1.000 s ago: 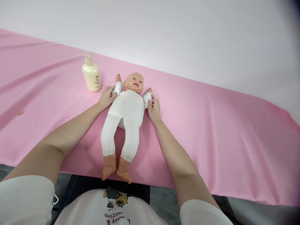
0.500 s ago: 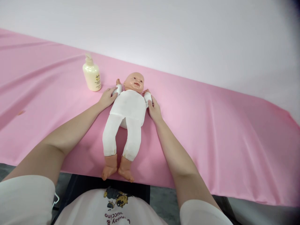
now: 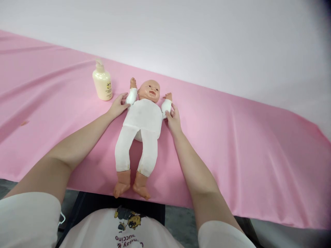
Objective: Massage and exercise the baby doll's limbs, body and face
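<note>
Since earlier, the arms of the white-clothed plastic baby doll (image 3: 142,119) rose. Between our left hand (image 3: 118,106) and right hand (image 3: 173,119), each gripping one sleeve, its feet overhang the table (image 3: 258,144) edge; it may slide off.

Pink cloth (image 3: 245,144) covered the table, running from upper left down to lower right of the frame, with soft folds at left and right. Cream pump bottle (image 3: 102,85) stood upright on it, upper left of centre, small dark print on its label. Plain pale wall (image 3: 207,38) filled the top of the frame. Grey floor (image 3: 178,220) and a dark table frame (image 3: 103,203) showed below the cloth edge, bottom centre.
</note>
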